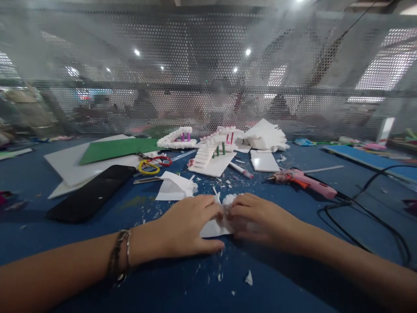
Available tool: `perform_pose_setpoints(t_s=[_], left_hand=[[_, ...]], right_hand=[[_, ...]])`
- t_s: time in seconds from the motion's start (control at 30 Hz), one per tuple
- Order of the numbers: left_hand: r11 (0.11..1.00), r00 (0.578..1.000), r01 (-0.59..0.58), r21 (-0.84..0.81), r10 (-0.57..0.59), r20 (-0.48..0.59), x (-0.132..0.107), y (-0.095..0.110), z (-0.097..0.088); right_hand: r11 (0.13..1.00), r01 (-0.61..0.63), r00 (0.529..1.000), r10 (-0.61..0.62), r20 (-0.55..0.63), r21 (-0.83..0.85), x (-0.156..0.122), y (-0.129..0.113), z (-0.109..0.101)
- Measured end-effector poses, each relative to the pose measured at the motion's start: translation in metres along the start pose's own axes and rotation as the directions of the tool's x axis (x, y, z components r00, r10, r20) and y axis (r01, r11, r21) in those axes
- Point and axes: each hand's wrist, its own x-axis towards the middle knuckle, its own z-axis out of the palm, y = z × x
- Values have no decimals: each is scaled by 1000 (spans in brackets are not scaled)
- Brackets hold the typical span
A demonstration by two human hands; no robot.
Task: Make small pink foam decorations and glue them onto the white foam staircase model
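Note:
A small piece of white paper (215, 229) lies on the table between my hands, its far side crumpled or frayed. My left hand (190, 224) rests over its left part, fingers bent down onto it and thumb stretched out along the table. My right hand (263, 219) has its fingers curled onto the crumpled white wad (229, 200) at the right; its lower edge is smeared by motion. The fingertips partly hide the paper. Just beyond my left hand lies another torn white sheet (174, 187). Farther back stands a white model staircase (208, 156) with green posts on a white base.
A pink glue gun (304, 181) with a black cable (352, 202) lies at right. At left are a black phone (94, 191), scissors (153, 164) and a green sheet (120, 149). A pen (240, 170) and more white models (179, 138) sit farther back. Scraps litter the table.

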Motion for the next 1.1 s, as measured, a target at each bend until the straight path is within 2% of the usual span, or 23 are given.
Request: perform_pose_setpoints(t_s=[0.13, 0.23, 0.37, 0.43, 0.5, 0.63, 0.7, 0.83, 0.97, 1.1], left_hand=[[997, 999, -48, 55, 47, 9, 8, 0, 1], [957, 987, -147, 249, 158, -25, 7, 0, 4], [854, 947, -231, 466, 308, -95, 4, 1, 10], [839, 935, -264, 476, 343, -85, 2, -2, 12], [863, 933, -283, 419, 349, -89, -1, -6, 12], [949, 951, -242, 204, 274, -145, -8, -17, 11], [975, 966, -200, 96, 213, -146, -11, -21, 11], [996, 996, -60, -68, 56, -64, -13, -21, 9], [991, 996, 88, -100, -91, -23, -11, -22, 5], [994, 996, 95, -56, -94, 6, -8, -26, 4]], right_hand=[[993, 24, 996, -34, -79, -114, -1, -2, 5], [993, -1, 997, -7, -73, -120, -2, -8, 5], [994, -24, 999, 19, -47, -103, -1, -8, 8], [989, 7, 997, -18, -76, -148, -2, -4, 11], [980, 31, 993, -53, -106, -196, -4, -2, 14], [982, 40, 992, -61, -109, -182, -7, -3, 12], [996, 17, 995, -25, -96, -91, -7, -4, 9], [986, -89, 994, 98, -53, 141, -5, 1, 3], [964, -193, 980, 198, -9, 182, -3, 8, 2], [963, -234, 972, 235, 4, 132, -1, 8, 2]])
